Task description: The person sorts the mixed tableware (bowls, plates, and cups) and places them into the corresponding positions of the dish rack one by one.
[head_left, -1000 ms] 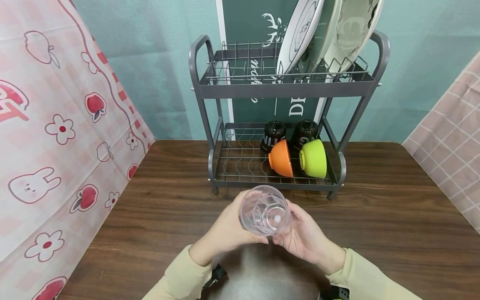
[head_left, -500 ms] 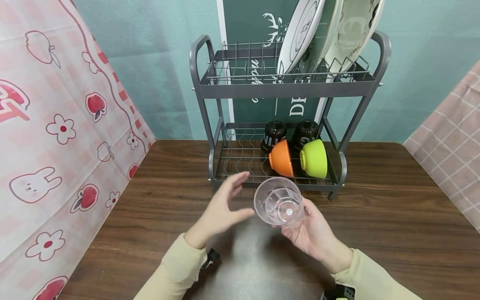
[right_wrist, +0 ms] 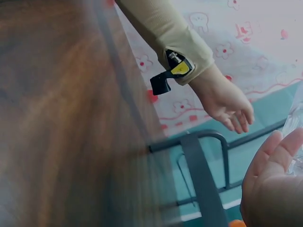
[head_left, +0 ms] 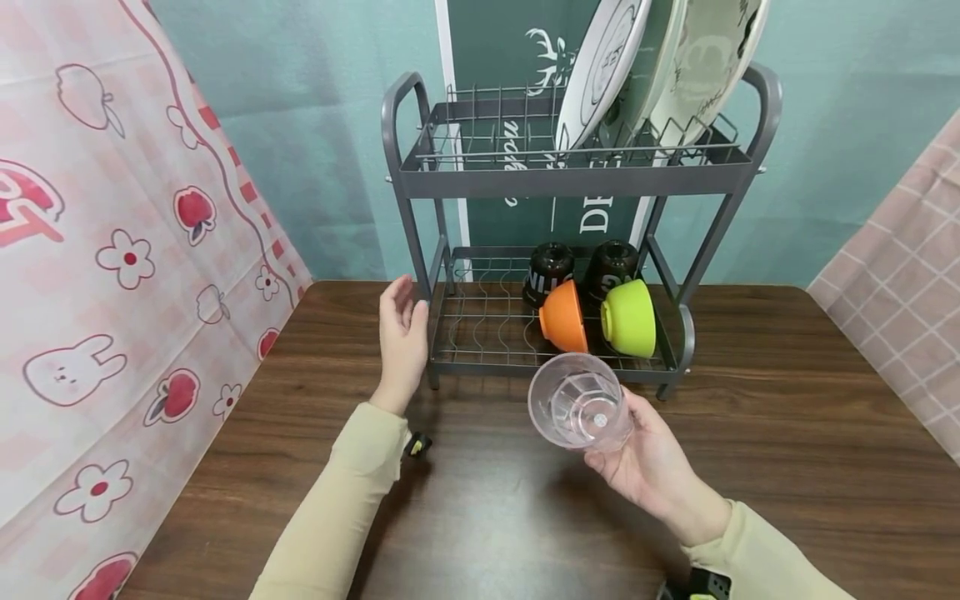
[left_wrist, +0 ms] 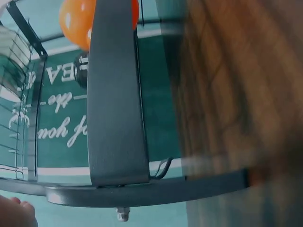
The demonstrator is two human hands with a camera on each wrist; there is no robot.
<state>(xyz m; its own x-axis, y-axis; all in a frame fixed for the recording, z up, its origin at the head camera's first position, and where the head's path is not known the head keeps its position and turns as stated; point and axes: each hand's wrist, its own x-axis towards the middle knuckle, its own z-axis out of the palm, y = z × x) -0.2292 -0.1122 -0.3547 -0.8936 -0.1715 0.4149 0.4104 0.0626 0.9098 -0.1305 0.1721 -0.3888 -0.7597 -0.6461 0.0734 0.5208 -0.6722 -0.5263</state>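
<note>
A clear drinking glass point(head_left: 579, 402) is held in my right hand point(head_left: 654, 467), tilted so that its mouth faces up and left, in front of the dish rack point(head_left: 525, 368). In the right wrist view, the fingers point(right_wrist: 272, 156) curl against the glass at the right edge. My left hand point(head_left: 402, 346) is raised beside the rack's lower left post, fingers loosely bent and holding nothing. Its thumb overlaps the post in the head view. In the left wrist view, only a bit of that hand point(left_wrist: 16, 213) shows at the lower left corner, near the rack's side frame point(left_wrist: 142, 195).
An orange bowl point(head_left: 562, 318) and a green bowl point(head_left: 630, 319) lean on the lower shelf, in front of two black cups point(head_left: 550, 271). Plates point(head_left: 603, 71) stand upright on the upper tier. A patterned cloth point(head_left: 135, 333) hangs at the left of the wooden table point(head_left: 480, 533).
My left hand has let go of the glass and moved left and forward to the rack's left side. The right hand has carried the glass a little to the right.
</note>
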